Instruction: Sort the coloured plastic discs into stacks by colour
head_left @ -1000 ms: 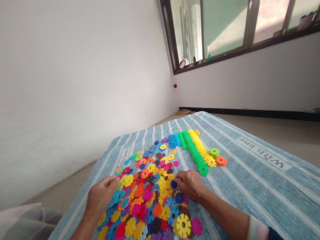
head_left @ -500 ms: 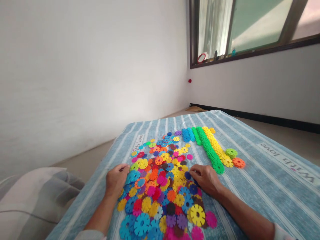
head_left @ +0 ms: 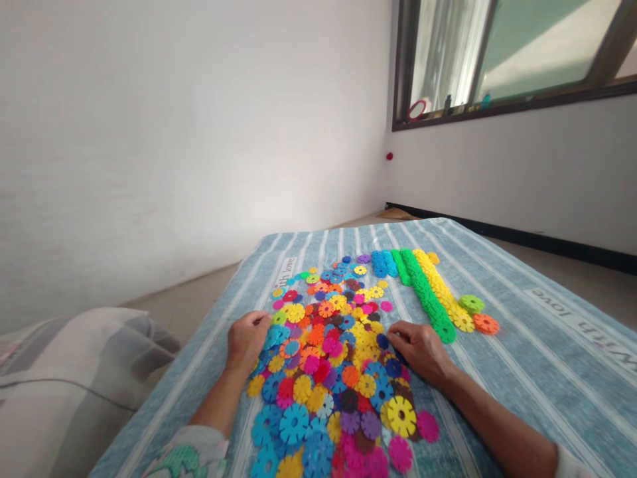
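Note:
A wide pile of flower-shaped notched plastic discs [head_left: 324, 372] in many colours lies on a blue striped cloth. At its left edge rests my left hand [head_left: 247, 342], fingers curled in, beside a light green disc [head_left: 279, 318] and blue discs; its fingertips are partly hidden. My right hand [head_left: 421, 348] lies along the right edge with thumb and fingers bent together. Their tips are up against a dark blue disc [head_left: 382, 341]; whether they grip anything is unclear. Beyond that hand stretch a long green row of joined discs [head_left: 426, 295] and a yellow row [head_left: 441, 290].
Shorter green [head_left: 401, 267] and blue rows [head_left: 379, 263] lie at the back. Loose green [head_left: 471, 304] and orange discs [head_left: 486, 324] sit right of the yellow row. The striped cloth [head_left: 517, 345] covers the surface. Grey checked fabric [head_left: 84, 372] is at the left.
The whole view has shifted, so everything appears slightly farther right. Both hands keep their places at the pile's edges, and no disc has visibly moved.

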`<state>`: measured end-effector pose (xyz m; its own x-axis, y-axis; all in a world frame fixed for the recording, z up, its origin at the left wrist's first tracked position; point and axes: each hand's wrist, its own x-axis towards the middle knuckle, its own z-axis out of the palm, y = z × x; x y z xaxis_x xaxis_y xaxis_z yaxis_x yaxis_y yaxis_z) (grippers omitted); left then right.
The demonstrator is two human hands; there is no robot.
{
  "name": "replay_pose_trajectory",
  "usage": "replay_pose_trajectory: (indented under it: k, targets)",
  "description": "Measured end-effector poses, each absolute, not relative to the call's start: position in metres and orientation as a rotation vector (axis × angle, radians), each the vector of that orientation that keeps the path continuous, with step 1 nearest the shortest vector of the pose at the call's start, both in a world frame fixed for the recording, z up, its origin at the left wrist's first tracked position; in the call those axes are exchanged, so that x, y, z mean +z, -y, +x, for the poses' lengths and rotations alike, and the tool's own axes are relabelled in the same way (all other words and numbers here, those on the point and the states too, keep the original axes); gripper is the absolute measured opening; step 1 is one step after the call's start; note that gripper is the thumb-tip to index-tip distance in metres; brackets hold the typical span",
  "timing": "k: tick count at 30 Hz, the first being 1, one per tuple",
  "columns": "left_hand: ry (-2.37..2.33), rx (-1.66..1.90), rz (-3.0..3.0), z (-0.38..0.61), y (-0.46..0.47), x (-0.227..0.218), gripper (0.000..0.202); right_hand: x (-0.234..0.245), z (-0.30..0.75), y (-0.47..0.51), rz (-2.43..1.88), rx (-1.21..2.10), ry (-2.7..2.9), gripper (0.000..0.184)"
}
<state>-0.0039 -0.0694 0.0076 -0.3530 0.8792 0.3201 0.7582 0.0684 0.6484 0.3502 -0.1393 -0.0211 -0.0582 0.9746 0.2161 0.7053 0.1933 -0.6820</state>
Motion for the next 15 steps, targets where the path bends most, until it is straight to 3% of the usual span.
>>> replay_pose_trajectory:
  k: [15]
  targets:
    - [-2.070,1.291,1.764,0.021,0.075,0.007,0.030,-0.023,0.353,0.138,-1.552,0.524,1.819,0.030]
